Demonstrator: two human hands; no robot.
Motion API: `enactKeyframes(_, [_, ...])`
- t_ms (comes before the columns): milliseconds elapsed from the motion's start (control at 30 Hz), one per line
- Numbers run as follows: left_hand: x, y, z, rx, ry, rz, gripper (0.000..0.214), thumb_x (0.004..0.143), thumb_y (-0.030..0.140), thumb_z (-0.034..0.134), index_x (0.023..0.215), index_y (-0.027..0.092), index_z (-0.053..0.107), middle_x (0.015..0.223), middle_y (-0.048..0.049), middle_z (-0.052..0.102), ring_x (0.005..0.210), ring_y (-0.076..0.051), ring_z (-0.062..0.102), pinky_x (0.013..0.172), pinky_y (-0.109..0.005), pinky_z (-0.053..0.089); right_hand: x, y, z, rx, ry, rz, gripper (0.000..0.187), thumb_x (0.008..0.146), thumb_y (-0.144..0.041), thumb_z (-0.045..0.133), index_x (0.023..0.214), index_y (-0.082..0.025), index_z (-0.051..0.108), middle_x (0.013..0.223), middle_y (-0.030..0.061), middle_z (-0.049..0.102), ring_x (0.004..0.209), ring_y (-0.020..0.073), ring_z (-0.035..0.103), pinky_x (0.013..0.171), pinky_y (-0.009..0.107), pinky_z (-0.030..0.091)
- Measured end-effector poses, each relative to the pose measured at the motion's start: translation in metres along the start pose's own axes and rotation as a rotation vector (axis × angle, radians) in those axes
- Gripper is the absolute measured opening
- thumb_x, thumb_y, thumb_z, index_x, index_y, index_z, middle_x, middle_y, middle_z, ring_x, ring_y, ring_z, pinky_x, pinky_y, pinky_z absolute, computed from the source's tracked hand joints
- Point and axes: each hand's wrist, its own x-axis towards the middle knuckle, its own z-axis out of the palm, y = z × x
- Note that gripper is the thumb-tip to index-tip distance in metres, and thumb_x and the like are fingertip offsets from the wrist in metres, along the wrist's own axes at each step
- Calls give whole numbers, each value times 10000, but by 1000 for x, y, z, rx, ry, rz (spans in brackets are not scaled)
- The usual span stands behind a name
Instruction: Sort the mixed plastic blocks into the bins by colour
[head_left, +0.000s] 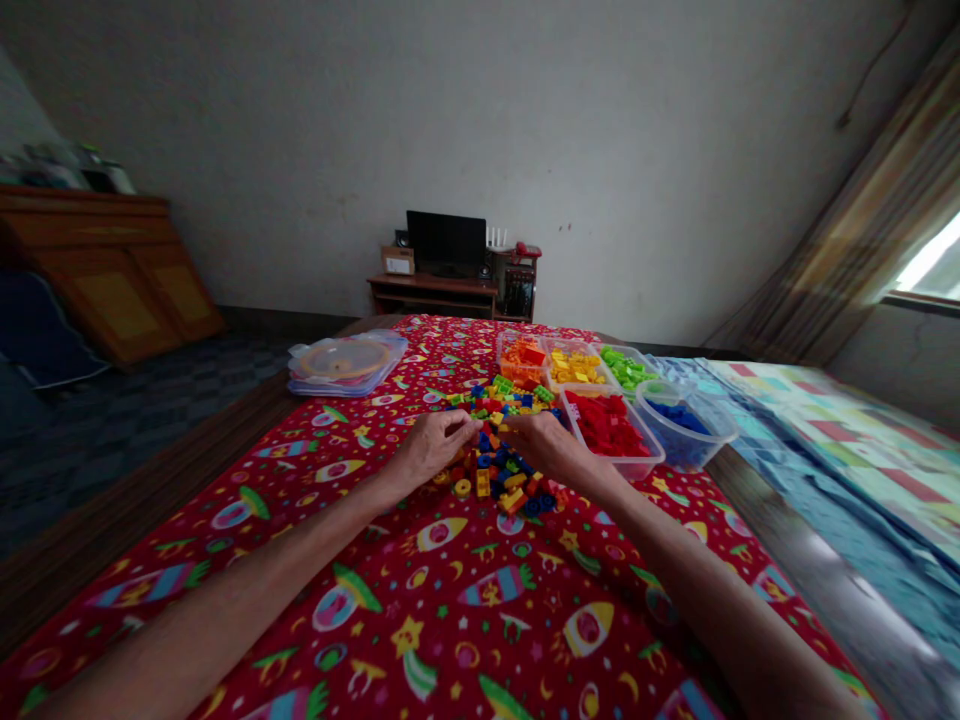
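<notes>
A heap of small mixed-colour plastic bricks (pixel 501 440) lies on a red cloth printed with rockets (pixel 465 600). My left hand (pixel 433 447) rests at the heap's left edge, fingers curled and pinched together on bricks too small to name. My right hand (pixel 541 444) lies over the heap's right side, fingers curled down into the bricks. The two hands nearly meet above the middle of the pile. What either hand holds is hidden by the fingers.
Clear tubs sorted by colour stand behind and right of the heap: orange (pixel 523 358), yellow (pixel 574 368), green (pixel 627 368), red (pixel 609 427), blue (pixel 684 420). Stacked clear lids (pixel 346 362) lie at the back left. A patchwork cloth (pixel 847 450) covers the right side.
</notes>
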Motion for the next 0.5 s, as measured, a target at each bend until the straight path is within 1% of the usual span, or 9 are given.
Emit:
enactKeyframes(100, [6, -5, -11, 153, -67, 65, 359, 837, 440, 479, 715, 156, 661, 650, -4, 644, 604, -137, 556, 565, -224, 390, 9, 22, -21, -120, 67, 59, 238, 886, -189, 431, 672, -143, 524, 545, -41, 413, 490, 66, 274, 502, 218, 201])
enactKeyframes(167, [9, -7, -19, 187, -125, 75, 300, 819, 387, 497, 783, 158, 688, 745, -22, 689, 674, -154, 600, 616, -227, 425, 24, 44, -40, -227, 132, 132, 246, 885, -202, 427, 687, -140, 560, 559, -17, 476, 495, 75, 324, 512, 217, 230])
enactKeyframes(200, [10, -8, -22, 201, -157, 69, 281, 811, 365, 503, 812, 160, 696, 787, -29, 701, 707, -161, 616, 644, -229, 440, 33, 57, -50, -287, 161, 192, 254, 877, -201, 434, 680, -138, 581, 569, 5, 514, 504, 86, 363, 520, 219, 250])
enactKeyframes(267, [10, -10, -26, 248, -234, 50, 262, 793, 340, 521, 861, 168, 706, 830, -35, 712, 745, -172, 632, 685, -234, 458, 51, 82, -68, -376, 198, 328, 264, 891, -215, 429, 770, -120, 643, 672, 77, 619, 602, 132, 498, 578, 227, 323])
enactKeyframes(333, [9, -12, -28, 320, -319, 44, 259, 766, 333, 560, 912, 182, 710, 874, -37, 715, 786, -182, 641, 719, -237, 466, 64, 100, -82, -427, 216, 429, 259, 883, -262, 480, 962, -99, 665, 870, 155, 678, 792, 202, 591, 679, 255, 390])
enactKeyframes(400, [7, -14, -28, 389, -400, 66, 280, 734, 324, 603, 960, 196, 707, 941, -43, 710, 853, -196, 642, 752, -235, 466, 70, 105, -86, -449, 235, 461, 355, 872, -303, 513, 1129, -85, 624, 1028, 198, 668, 944, 251, 596, 770, 297, 413])
enactKeyframes(433, [6, -14, -27, 413, -429, 78, 290, 727, 312, 612, 979, 202, 704, 969, -45, 706, 883, -200, 640, 762, -232, 464, 69, 103, -84, -443, 247, 457, 385, 875, -311, 508, 1171, -85, 608, 1059, 201, 663, 968, 258, 594, 790, 310, 415])
enactKeyframes(500, [4, -13, -25, 431, -463, 84, 296, 734, 276, 596, 1005, 213, 697, 987, -40, 705, 900, -197, 640, 759, -221, 460, 64, 88, -73, -383, 242, 420, 366, 891, -290, 468, 1159, -96, 624, 1016, 173, 683, 911, 233, 610, 767, 299, 414])
